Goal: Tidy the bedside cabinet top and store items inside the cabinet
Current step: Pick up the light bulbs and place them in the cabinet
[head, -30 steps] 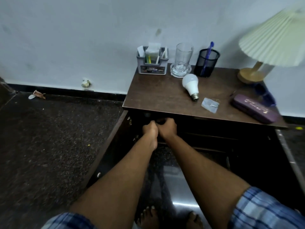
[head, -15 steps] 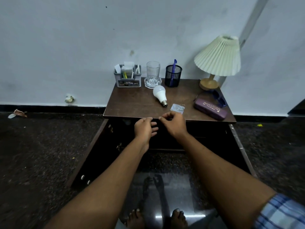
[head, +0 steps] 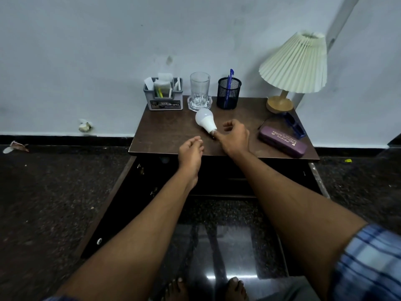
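The right hand [head: 235, 137] rests curled on the cabinet top [head: 169, 133], its fingers loosely bent and touching the metal base of the light bulb [head: 205, 122]; whether it grips anything I cannot tell. The left hand [head: 191, 151] hovers at the front edge, fingers drawn together, holding nothing visible. The bulb lies on its side in front of the glass [head: 199, 90]. A purple glasses case [head: 282, 141] lies to the right, near the lamp [head: 293, 66]. The cabinet doors stand open below.
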A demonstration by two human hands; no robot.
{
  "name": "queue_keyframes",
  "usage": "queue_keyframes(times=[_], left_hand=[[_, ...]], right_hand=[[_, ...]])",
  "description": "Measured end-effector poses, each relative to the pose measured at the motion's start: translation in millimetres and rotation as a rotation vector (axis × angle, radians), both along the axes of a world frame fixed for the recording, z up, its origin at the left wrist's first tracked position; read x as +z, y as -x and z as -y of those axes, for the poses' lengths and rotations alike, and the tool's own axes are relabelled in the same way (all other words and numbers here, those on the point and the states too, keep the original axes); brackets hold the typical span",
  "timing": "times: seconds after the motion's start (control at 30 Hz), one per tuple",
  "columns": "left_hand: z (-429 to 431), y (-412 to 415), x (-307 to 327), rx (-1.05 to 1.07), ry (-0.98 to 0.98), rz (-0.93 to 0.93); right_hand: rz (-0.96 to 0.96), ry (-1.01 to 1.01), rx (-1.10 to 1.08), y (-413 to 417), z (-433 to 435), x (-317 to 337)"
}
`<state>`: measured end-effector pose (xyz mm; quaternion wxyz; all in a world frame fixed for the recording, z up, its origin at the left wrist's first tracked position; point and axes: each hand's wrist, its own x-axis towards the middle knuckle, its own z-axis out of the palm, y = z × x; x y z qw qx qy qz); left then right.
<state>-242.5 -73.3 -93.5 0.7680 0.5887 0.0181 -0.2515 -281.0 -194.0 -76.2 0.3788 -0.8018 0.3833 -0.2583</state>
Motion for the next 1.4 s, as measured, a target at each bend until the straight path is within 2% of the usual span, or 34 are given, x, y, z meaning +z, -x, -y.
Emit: queue_keyframes(times=[0.23,0.7,0.83,1.07,1.23,1.4], left_hand=[[7,-21,-2,0.033,0.059,-0.021],[7,-25,-8,-0.010,0.039,-0.034],[5,-23,-4,-0.002,0.072,-0.058],[-9,-18,6,-0.029,0.149,-0.138],[-29,-13,8,-0.013,0.198,-0.158],[-51,-6,25,-0.002,0.227,-0.102]], right_hand=[[-0.113,0.066,-0.014,-26,-1,5],[-0.274,0.077,0.044,-44,-4,-5],[-0.208,0.066,0.034,-35,-9,-4],[-0.025,0.033,0.200,-6,-23,6],[0.045,-0.118,0.340,14,-30,2],[0.093,-0.284,0.500,37,-40,7]])
